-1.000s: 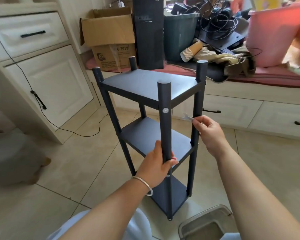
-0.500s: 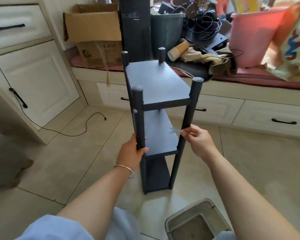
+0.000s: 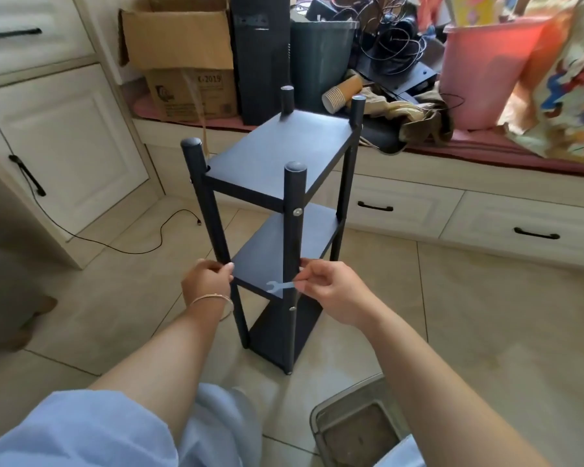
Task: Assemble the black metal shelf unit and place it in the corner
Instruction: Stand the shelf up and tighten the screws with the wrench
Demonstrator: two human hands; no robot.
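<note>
The black metal shelf unit [image 3: 273, 183] stands upright on the tiled floor. It has three flat shelves bolted between four round posts.

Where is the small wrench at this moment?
In the head view, just below centre: the small wrench is pinched in the right hand, beside the shelf unit's near front post, at middle-shelf height.

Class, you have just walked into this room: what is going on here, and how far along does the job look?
A person is putting together a black metal shelf unit standing upright on the tiled floor. The left hand grips the front left post at middle-shelf height, while the right hand pinches a small flat wrench beside the front right post. All three shelves and four posts are in place, so it looks nearly finished.
</note>
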